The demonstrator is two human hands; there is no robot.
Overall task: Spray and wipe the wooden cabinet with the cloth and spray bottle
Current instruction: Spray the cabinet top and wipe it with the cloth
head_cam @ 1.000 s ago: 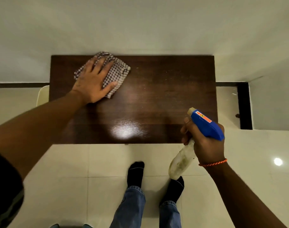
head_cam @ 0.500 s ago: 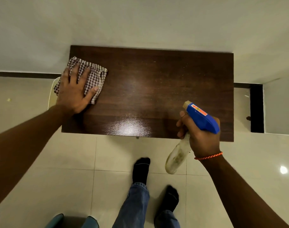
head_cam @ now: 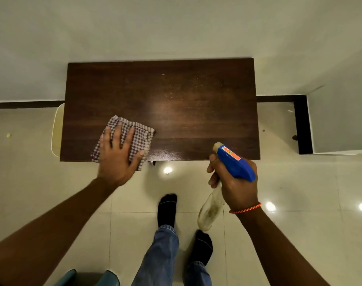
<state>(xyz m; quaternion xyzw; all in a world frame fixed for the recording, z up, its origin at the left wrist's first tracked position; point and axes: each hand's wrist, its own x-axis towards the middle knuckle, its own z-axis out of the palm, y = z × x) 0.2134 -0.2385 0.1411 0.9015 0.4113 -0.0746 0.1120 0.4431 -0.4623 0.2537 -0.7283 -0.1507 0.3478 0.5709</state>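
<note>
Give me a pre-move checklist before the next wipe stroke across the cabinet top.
1. Is the left hand flat on the cloth: ok.
2. Is the cloth fully on the cabinet top: not ok, its near corner overhangs the front edge.
3. Does the right hand grip the spray bottle: ok.
4. Is the bottle aimed at the top: ok.
5. Is the right half clean: not ok, pale specks show.
6. Is liquid left in the bottle: cannot tell.

Left arm (head_cam: 52,230) extended forward, your left hand (head_cam: 117,159) palm-down on the cloth (head_cam: 139,135), fingers straight and spread; right arm (head_cam: 279,244) angled inward, your right hand (head_cam: 236,188) curled round the spray bottle (head_cam: 234,164) neck, back of hand up.
</note>
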